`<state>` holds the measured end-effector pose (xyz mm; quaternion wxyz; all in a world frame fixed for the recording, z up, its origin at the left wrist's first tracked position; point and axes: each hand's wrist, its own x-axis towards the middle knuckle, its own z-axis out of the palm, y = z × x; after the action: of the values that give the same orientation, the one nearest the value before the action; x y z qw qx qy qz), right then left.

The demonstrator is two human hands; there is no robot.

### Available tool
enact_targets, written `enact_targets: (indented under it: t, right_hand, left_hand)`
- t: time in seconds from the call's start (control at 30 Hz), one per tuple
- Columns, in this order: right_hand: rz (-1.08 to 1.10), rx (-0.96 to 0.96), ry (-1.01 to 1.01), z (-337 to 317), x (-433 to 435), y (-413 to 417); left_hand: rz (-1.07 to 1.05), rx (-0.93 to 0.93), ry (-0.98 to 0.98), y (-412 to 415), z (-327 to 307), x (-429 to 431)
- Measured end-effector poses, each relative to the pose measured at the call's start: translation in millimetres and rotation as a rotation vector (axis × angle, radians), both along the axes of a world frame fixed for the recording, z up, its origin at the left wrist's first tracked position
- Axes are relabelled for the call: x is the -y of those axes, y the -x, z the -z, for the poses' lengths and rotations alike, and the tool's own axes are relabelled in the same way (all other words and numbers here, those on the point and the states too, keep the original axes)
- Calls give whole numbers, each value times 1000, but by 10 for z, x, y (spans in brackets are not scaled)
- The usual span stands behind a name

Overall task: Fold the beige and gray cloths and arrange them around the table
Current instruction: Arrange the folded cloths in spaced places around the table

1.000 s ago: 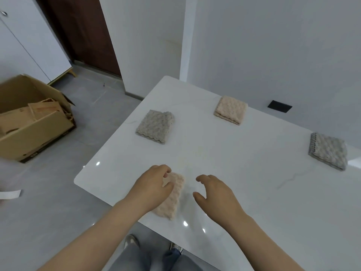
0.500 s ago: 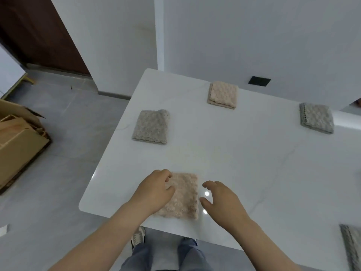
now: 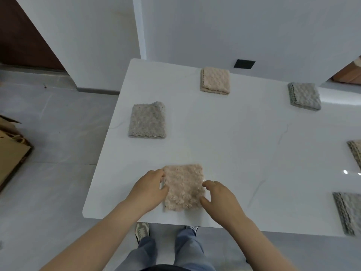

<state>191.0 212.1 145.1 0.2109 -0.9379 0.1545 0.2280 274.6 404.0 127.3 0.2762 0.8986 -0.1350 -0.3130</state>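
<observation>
Folded beige cloth point(image 3: 183, 187) lies at the near table point(image 3: 244, 153) edge between the left hand point(image 3: 149, 189) and right hand point(image 3: 219, 198), fingertips touching its side edges, neither clenched; soft, light, floppy, best pinched at both edges.

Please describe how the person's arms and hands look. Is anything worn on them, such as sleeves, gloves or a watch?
Both forearms are bare up to the frame's lower edge; no sleeves show. The left hand and the right hand wear no gloves, and I see no ring, watch or bracelet on either wrist. Lower down, the person wears blue-gray trousers and a light sneaker.
</observation>
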Motion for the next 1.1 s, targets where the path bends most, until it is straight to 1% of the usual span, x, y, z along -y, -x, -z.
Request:
enact_targets:
  t: [0.13,0.27,0.5,0.6,0.73,1.1]
  right_hand:
    - [40,-31,-44,142,109,-102]
    - [160,-83,-155,297,208,-186]
    - [197,-166,-173,540,239,-263]
    - [205,-174,-194,650,226,-263]
    - [250,-160,-237,744,211,-255]
    - [316,-94,-273,810,286,-110]
  left_hand:
    - [-13,-74,-74,21,157,45]
    - [-44,-110,-121,12,304,100]
    - [-116,-147,-198,25,518,162]
    - [-184,-170,-168,54,596,174]
    - [-217,-159,-136,80,678,198]
    - [-169,-86,-58,113,747,367]
